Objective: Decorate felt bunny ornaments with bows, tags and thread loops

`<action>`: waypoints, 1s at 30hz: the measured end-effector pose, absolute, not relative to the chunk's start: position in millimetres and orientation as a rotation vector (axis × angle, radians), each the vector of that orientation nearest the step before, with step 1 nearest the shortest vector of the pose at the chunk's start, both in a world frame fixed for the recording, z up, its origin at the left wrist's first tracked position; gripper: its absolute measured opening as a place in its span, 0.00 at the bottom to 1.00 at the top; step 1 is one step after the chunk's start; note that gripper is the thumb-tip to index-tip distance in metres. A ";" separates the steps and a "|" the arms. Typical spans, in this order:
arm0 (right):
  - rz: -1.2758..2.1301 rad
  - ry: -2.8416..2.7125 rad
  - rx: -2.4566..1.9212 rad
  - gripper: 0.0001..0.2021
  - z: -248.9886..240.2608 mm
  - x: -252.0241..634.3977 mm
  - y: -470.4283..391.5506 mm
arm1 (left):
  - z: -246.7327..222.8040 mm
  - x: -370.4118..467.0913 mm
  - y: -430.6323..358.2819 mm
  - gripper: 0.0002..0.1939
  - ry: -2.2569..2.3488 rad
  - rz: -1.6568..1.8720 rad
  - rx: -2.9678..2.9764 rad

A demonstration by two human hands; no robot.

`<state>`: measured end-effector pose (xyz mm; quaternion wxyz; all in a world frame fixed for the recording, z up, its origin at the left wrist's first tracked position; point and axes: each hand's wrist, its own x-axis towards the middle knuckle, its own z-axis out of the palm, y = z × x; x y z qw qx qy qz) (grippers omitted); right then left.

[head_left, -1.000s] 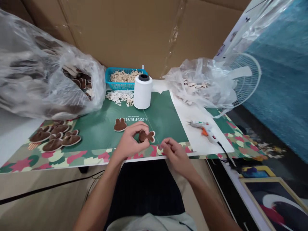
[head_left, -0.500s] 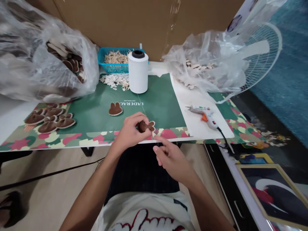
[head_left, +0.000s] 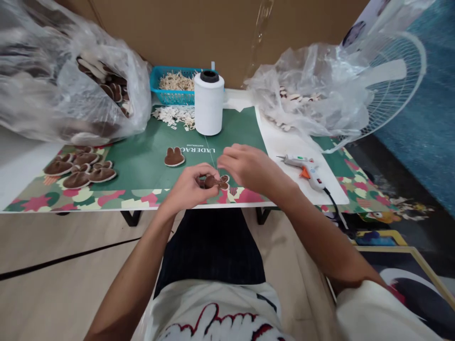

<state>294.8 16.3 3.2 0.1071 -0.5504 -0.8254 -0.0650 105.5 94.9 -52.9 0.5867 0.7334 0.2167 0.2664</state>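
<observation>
My left hand (head_left: 194, 185) is closed around a brown plush bunny-head piece (head_left: 210, 182), whose pale-edged ears stick out to the right at the table's front edge. Just above those ears is my right hand (head_left: 249, 169), its fingertips pinched together on a thin white thread (head_left: 211, 152). That thread runs down from a large white spool (head_left: 209, 105) standing upright behind my hands. Another brown bunny-head piece (head_left: 174, 157) lies flat on the green sheet, left of the thread. Several brown pieces pinched in the middle (head_left: 89, 175) sit in a group farther left.
A glue gun (head_left: 302, 166) lies on white paper at right. Behind are a blue basket (head_left: 174, 98) of pale strips, small white tags (head_left: 172, 116), a plastic bag (head_left: 117, 109) of brown pieces, another plastic bag (head_left: 320, 113) and a white fan (head_left: 408, 102).
My right hand has moved up from below the table edge to over the bunny piece, its fingers now at the thread. My left hand keeps its hold. The view has shifted slightly.
</observation>
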 end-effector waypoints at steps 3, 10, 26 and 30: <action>0.009 -2.269 -1.580 0.12 -15.2 303.2 36.6 | -55.1 102.1 95.8 0.07 0.491 0.677 1.609; 0.321 -1.744 -1.668 0.12 -74.1 266.1 -12.7 | -59.9 107.1 95.2 0.05 0.635 0.953 1.566; -0.251 -1.965 -1.472 0.11 -34.7 298.2 32.5 | -46.7 107.4 96.7 0.06 0.514 0.612 1.508; 0.222 -1.626 -1.460 0.11 -60.5 296.4 39.7 | -49.5 105.8 98.7 0.07 0.524 0.554 1.452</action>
